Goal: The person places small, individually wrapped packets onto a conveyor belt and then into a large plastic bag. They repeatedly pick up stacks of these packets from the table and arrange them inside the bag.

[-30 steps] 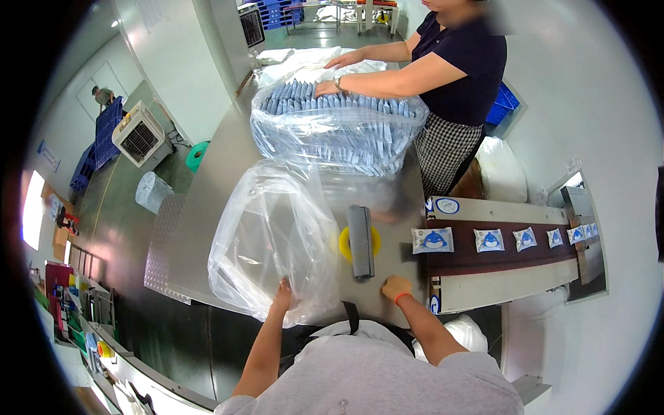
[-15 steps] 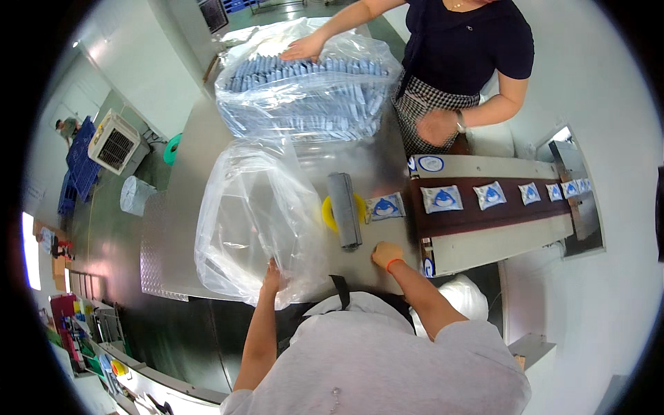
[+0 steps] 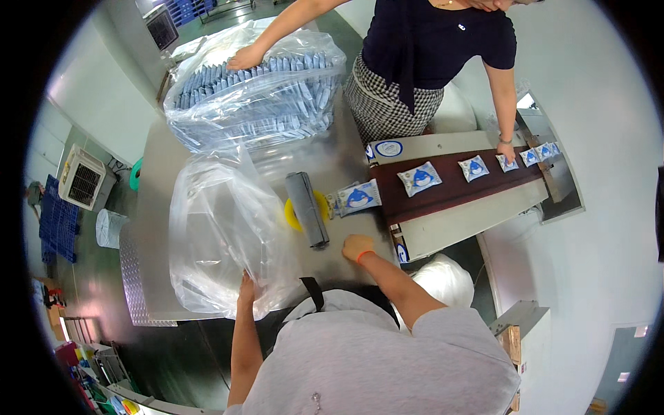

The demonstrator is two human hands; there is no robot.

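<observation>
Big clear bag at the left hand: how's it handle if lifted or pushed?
The clear bag is probably floppy: its walls hang in loose wrinkles. Likely light for its size, as it looks like thin see-through film. Pushed, it may crumple more than slide, since soft folds gather near the left hand.

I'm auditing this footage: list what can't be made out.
Head view: curled right hand: its fingertips, hidden underneath it.
Head view: left hand: its exact grip, too small, muddled by the clear bag's folds.
Head view: yellow ring: its middle, covered by the grey roll.
Head view: farthest packets on the conveyor: their printing, too small.
</observation>
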